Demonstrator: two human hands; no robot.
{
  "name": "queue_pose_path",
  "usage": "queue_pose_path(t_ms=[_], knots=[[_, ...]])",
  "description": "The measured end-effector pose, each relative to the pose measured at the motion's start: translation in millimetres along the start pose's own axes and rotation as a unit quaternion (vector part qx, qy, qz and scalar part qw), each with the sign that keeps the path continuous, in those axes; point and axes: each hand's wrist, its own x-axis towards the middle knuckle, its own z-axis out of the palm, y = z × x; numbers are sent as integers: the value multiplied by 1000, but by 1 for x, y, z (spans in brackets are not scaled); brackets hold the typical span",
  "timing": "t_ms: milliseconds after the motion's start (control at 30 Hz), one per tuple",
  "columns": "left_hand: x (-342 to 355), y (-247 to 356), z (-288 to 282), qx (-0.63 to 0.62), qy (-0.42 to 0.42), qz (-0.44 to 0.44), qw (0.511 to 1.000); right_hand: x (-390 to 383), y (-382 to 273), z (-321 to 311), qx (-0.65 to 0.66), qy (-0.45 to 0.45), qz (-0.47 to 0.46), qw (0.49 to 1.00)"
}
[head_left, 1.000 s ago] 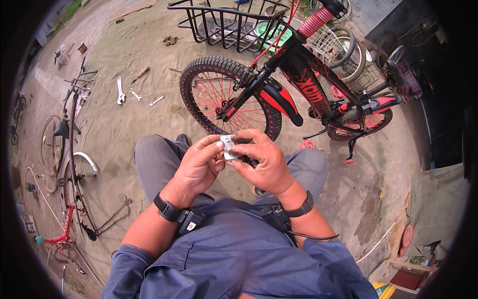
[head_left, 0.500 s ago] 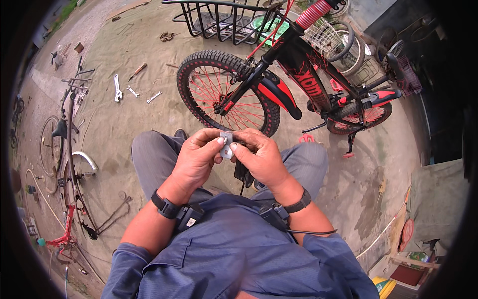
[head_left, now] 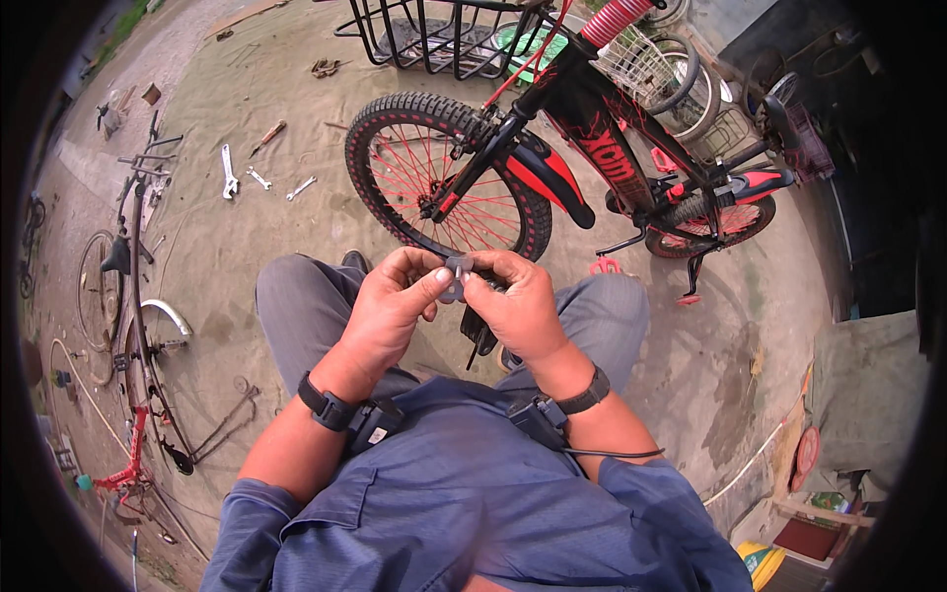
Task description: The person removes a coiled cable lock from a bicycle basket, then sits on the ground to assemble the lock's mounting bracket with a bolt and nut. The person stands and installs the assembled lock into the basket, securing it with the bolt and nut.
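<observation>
Squatting on packed dirt, both the left hand (head_left: 390, 306) and right hand (head_left: 518, 306) pinch a small grey part (head_left: 456, 280). Red-black bike (head_left: 582, 168) stands close ahead; wrenches (head_left: 258, 180) lie off left, bare ground between.

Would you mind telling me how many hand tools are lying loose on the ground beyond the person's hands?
4, grouped at upper left: a large wrench, a small spanner, another spanner, and a wooden-handled tool just above them. Others may be hidden among the clutter.

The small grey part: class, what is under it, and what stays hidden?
Both hands, left hand and right hand, pinch the small grey part. A black piece hangs below it. Fingers cover their join.
</observation>
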Motion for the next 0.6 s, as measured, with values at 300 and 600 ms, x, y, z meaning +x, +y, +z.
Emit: queue_pose_path(t_ms=[300, 600], knots=[[-2, 5, -12, -280, -47, -54, 957, 7, 3, -16, 37, 50, -13, 998], [-6, 7, -16, -253, -80, -67, 962, 7, 0, -20, 27, 41, -4, 999]])
